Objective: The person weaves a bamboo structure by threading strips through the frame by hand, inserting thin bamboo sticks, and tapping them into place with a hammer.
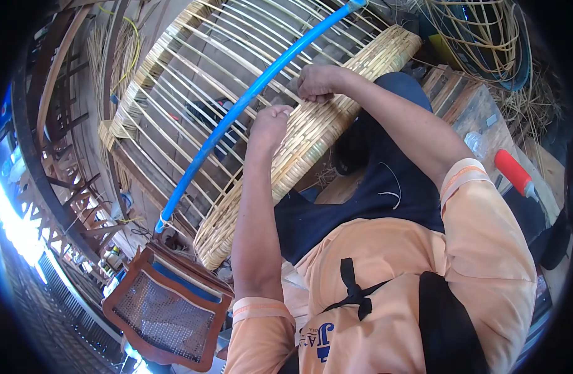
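A large rattan frame lies slanted across my lap, with a tightly woven band along its near side. Long thin rattan rods run from this band to a wrapped far rail. Over the rods stretches a blue pipe, tied at its lower end. My left hand is closed at the inner edge of the woven band; its fingertips are partly turned away, hiding what they pinch. Slightly farther up the same edge, my right hand has its fingers curled down around a rattan strand where the rods enter the weave.
At lower left stands a wooden chair part with a cane mesh panel. To the right, a red bottle lies by a clear plastic item on wooden boards. Bundled loose rattan is at upper right.
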The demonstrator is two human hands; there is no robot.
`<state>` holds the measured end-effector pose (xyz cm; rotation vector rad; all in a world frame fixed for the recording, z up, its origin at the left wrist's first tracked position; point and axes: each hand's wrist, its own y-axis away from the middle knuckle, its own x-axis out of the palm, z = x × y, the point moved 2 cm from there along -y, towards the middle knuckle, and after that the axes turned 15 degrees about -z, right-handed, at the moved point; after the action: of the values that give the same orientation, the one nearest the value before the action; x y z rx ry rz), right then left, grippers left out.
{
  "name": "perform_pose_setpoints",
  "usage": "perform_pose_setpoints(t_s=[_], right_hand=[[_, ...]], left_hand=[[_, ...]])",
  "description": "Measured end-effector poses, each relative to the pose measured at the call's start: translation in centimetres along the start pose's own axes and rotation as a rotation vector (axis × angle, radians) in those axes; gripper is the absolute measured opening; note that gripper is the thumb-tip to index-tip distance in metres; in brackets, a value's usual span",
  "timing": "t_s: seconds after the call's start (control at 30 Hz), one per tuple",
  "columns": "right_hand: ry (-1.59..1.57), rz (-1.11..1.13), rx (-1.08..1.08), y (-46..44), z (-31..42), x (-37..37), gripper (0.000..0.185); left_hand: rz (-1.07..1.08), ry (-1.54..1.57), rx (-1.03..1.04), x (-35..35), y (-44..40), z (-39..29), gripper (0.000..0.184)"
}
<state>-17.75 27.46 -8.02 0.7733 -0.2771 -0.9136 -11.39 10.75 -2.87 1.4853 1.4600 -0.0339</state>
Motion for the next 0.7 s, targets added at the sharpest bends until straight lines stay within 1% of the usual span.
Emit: perform_pose_setpoints(t_s=[0.07, 0.17, 0.2, 0.23, 0.3, 0.33, 0.43, 0.47, 0.57, 0.6, 0.67, 0.7], right_hand=[[0.031, 0.006, -0.027, -0.1, -0.1, -0.1, 0.014], [-0.032, 0.056, -0.074, 0.1, -0.1, -0.1, 0.014], [0.035, 0.04, -0.078, 0.3, -0.1, 0.0, 0.016], [0.037, 0.045, -0.077, 0.5, -0.1, 0.4, 0.016], [0.181, -0.047, -0.153, 1.1, 0.0, 0.6, 0.021], [0.183, -0.052, -0.151, 1.4, -0.1, 0.5, 0.021], [0.488, -0.129, -0.424, 2.8, 0.3, 0.4, 0.026], [0.491, -0.129, -0.425, 2.8, 0.3, 0.2, 0.026], [0.328, -0.16, -0.258, 3.0, -0.3, -0.4, 0.03], [0.328, -0.164, -0.254, 3.0, -0.6, -0.4, 0.03], [0.355, -0.14, -0.375, 2.7, -0.8, 0.1, 0.028], [0.355, -0.142, -0.373, 2.7, -1.0, 0.1, 0.028]], left_hand=[[0.032, 0.057, -0.056, 0.2, -0.2, 0.2, 0.024], [0.034, 0.062, -0.044, 0.0, -0.4, 0.6, 0.024], [0.032, 0.011, 0.025, 0.0, -0.3, 0.6, 0.025], [0.031, 0.013, 0.02, 0.0, -0.1, 0.8, 0.025], [-0.071, -0.18, 0.219, -0.2, 1.0, -0.3, 0.027], [-0.111, -0.269, 0.247, -0.3, 1.6, -0.7, 0.028], [-0.136, -0.297, 0.295, -0.3, 2.2, -1.3, 0.025], [-0.138, -0.295, 0.295, -0.3, 2.1, -1.3, 0.025], [-0.127, -0.247, 0.281, -0.3, 2.0, -1.0, 0.025], [-0.124, -0.248, 0.272, -0.3, 1.9, -0.9, 0.025], [-0.119, -0.248, 0.264, -0.3, 2.0, -0.9, 0.025], [-0.13, -0.257, 0.265, -0.3, 2.1, -0.8, 0.025]])
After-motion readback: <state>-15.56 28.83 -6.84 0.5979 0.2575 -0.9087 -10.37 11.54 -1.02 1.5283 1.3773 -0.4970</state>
